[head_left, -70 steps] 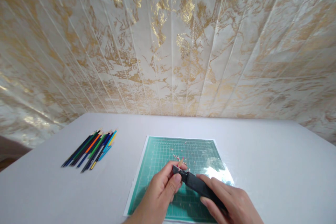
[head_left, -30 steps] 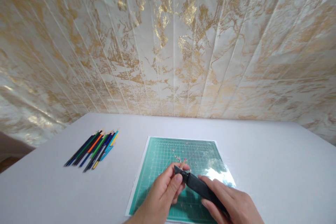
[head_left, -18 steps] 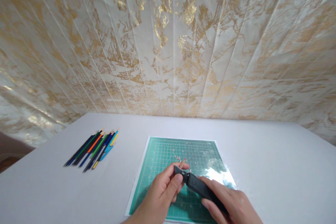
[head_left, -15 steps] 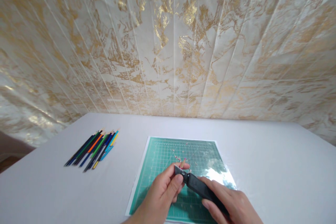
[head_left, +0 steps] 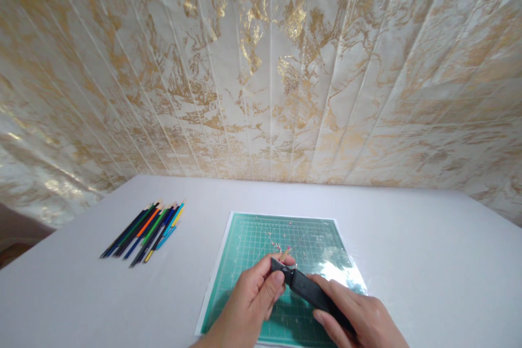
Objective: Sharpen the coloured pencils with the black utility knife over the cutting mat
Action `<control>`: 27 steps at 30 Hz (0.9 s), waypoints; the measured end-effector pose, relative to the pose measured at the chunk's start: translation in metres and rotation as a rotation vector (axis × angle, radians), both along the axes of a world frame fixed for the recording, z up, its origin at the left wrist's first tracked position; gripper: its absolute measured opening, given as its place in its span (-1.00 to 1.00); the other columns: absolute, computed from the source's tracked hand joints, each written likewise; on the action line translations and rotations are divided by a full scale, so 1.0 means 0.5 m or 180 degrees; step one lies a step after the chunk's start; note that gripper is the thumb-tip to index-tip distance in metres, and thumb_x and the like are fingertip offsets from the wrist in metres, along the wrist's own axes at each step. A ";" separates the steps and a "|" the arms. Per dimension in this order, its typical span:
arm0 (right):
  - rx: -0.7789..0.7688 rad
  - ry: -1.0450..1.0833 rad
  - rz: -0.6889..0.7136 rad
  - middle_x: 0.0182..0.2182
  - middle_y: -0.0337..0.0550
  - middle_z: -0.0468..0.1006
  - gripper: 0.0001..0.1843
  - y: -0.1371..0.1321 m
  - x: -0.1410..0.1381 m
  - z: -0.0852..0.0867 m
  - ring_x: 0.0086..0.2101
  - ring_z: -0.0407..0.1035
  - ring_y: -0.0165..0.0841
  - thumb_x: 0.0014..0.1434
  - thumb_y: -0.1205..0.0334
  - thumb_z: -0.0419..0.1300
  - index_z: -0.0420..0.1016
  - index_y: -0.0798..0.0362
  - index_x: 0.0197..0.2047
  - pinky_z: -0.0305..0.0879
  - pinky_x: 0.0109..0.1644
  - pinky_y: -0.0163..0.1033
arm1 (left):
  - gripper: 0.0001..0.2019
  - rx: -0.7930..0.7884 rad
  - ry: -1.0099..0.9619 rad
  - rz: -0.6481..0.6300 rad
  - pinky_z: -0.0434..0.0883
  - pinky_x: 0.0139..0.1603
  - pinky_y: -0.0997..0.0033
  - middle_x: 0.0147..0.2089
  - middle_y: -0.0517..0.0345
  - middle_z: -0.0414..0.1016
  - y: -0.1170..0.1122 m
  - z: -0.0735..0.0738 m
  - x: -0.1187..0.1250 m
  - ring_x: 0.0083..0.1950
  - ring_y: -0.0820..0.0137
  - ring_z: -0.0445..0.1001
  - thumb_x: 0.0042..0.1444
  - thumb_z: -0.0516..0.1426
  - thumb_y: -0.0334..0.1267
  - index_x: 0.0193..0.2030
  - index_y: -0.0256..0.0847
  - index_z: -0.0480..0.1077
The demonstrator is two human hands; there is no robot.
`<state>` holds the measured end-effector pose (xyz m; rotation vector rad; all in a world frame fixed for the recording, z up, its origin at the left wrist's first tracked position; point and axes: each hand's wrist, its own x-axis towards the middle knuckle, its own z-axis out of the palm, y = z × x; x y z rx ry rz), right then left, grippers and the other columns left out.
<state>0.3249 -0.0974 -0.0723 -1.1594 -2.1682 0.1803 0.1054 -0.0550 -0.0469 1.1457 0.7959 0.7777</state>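
My left hand [head_left: 250,302] is closed around a pencil [head_left: 284,253], whose bare wooden tip sticks out past my fingers. Its thumb rests on the back of a black utility knife [head_left: 304,286]. My right hand [head_left: 359,319] grips the knife's handle, with the blade end against the pencil tip. Both hands hover over a green cutting mat [head_left: 253,239] with a white grid. Small wood shavings [head_left: 276,243] lie on the mat just beyond the pencil tip.
A bundle of several coloured pencils [head_left: 145,230] lies to the left on the white table [head_left: 428,266]. A wall with gold and white marbled panels [head_left: 269,76] rises behind the table's far edge.
Hardly anything differs. My hands stay in the same grip over the mat, with only tiny shifts of the knife and the pencil tip.
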 end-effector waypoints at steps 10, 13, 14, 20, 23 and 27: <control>0.0280 -0.0346 0.0006 -0.31 -0.07 0.70 -0.66 0.000 -0.001 0.025 -0.43 0.67 -0.31 0.54 0.07 -0.20 0.18 0.00 0.22 0.54 -0.42 -0.39 | -0.51 -0.0218 0.0024 0.0118 -0.19 -0.58 0.51 -0.52 0.44 0.01 -0.003 0.003 0.002 -0.56 0.55 -0.14 0.18 0.16 0.19 -0.01 -0.21 0.44; 0.0161 -0.0397 0.0000 -0.23 -0.02 0.70 -0.66 -0.003 0.003 0.020 -0.39 0.67 -0.30 0.54 0.09 -0.18 0.16 0.00 0.26 0.54 -0.39 -0.37 | -0.51 -0.0254 0.0141 0.0182 -0.17 -0.57 0.51 -0.51 0.42 0.04 -0.003 0.002 0.002 -0.55 0.55 -0.12 0.17 0.18 0.20 -0.03 -0.20 0.46; 0.0146 -0.0404 -0.0009 -0.22 -0.01 0.70 -0.65 -0.004 0.004 0.016 -0.38 0.67 -0.30 0.54 0.10 -0.18 0.16 0.00 0.26 0.54 -0.39 -0.37 | -0.52 -0.0243 0.0162 0.0196 -0.15 -0.56 0.52 -0.50 0.41 0.05 -0.002 0.001 0.002 -0.54 0.55 -0.11 0.17 0.18 0.19 -0.05 -0.20 0.46; 0.0337 -0.0294 -0.0259 -0.30 -0.09 0.68 -0.63 -0.006 -0.003 0.004 -0.50 0.61 -0.34 0.55 0.07 -0.22 0.22 -0.02 0.24 0.48 -0.47 -0.36 | -0.56 0.0104 0.0185 0.0209 0.04 -0.44 0.51 -0.42 0.32 0.15 0.007 -0.009 -0.002 -0.43 0.50 0.03 0.18 0.18 0.17 -0.27 -0.24 0.43; 0.0390 -0.0316 -0.0286 -0.29 -0.08 0.68 -0.63 -0.007 -0.005 0.006 -0.48 0.62 -0.34 0.55 0.09 -0.22 0.21 -0.01 0.25 0.49 -0.45 -0.36 | -0.59 0.0181 0.0186 0.0248 0.01 -0.49 0.52 -0.49 0.39 0.06 0.012 -0.013 -0.003 -0.48 0.52 -0.03 0.19 0.18 0.15 -0.34 -0.22 0.36; 0.0349 -0.0393 -0.0207 -0.30 -0.10 0.67 -0.64 -0.007 -0.002 0.013 -0.49 0.62 -0.34 0.55 0.11 -0.19 0.17 0.02 0.28 0.50 -0.44 -0.35 | -0.55 0.0092 0.0138 0.0268 -0.09 -0.59 0.53 -0.56 0.47 -0.03 0.012 -0.010 0.001 -0.57 0.56 -0.13 0.13 0.21 0.20 -0.36 -0.20 0.35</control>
